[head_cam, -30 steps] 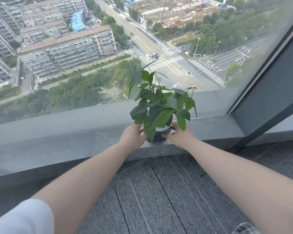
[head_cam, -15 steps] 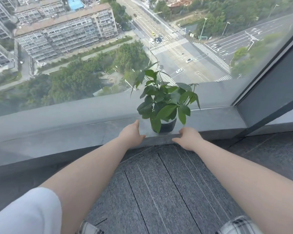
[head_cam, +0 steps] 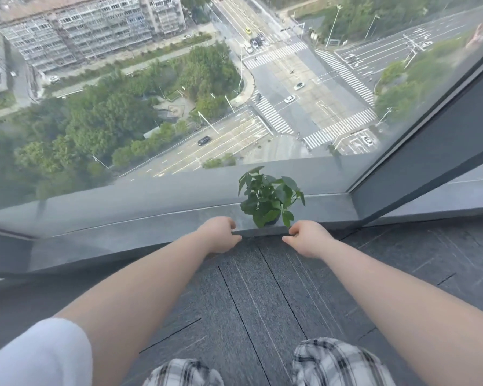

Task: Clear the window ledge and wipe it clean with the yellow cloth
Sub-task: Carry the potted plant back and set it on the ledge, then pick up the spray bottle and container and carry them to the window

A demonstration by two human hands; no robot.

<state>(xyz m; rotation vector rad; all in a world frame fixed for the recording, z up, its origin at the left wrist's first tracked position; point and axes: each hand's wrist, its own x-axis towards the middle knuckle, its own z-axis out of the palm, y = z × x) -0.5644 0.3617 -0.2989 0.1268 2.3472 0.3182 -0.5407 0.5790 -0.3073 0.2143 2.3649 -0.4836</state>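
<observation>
A small potted plant (head_cam: 269, 200) with broad green leaves and a dark pot stands on the grey window ledge (head_cam: 140, 227), toward its right end near the corner. My left hand (head_cam: 221, 236) hovers at the ledge's front edge just left of the pot, fingers loosely curled and holding nothing. On the other side of the pot, my right hand (head_cam: 307, 240) sits at the same edge, also empty, with thumb and fingers slightly apart. Neither hand touches the pot. No yellow cloth is in view.
Large window glass (head_cam: 179, 93) rises behind the ledge, with a dark frame post (head_cam: 430, 162) at the right corner. Dark grey carpet tiles (head_cam: 262, 302) cover the floor below. My checked trouser knees (head_cam: 338, 363) show at the bottom.
Both hands let go of the plant pot and drew back to the ledge's front edge. The plant stays on the ledge. The camera has pulled back and tilted down.
</observation>
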